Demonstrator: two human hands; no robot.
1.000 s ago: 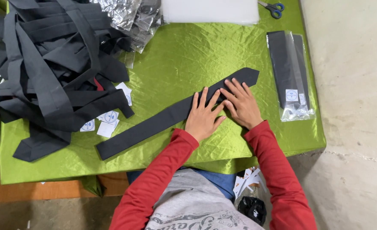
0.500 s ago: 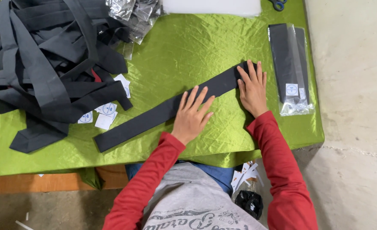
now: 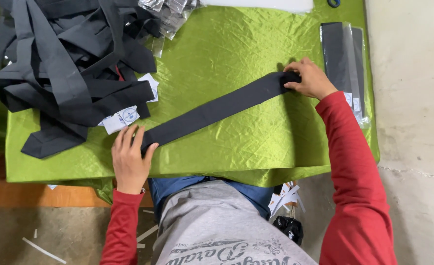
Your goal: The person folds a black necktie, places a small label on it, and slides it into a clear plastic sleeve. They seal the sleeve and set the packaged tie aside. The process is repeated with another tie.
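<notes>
A heap of dark ties (image 3: pixel 69 73) lies up and to the left of the left hand, its top and left edge cut off by the frame, so their number cannot be made out. White tags (image 3: pixel 123 117) peek from under the heap, just above the left hand (image 3: pixel 128 159). That hand lies flat with fingers spread, its grip open, fingertips pressing the narrow end of the dark tie (image 3: pixel 217 109). The tie stretches diagonally up and right across the green cloth on the desk (image 3: pixel 236 49) to the right hand (image 3: pixel 311 78). Here the grip is curled over the wide end; the fingers hide the tip, and I cannot tell whether they pinch it or only press. Just beyond the right hand lies a bagged tie (image 3: pixel 342 59), partly hidden by the red sleeve. Clear bags (image 3: pixel 170 14) sit above the tie's middle, cropped at the top.
</notes>
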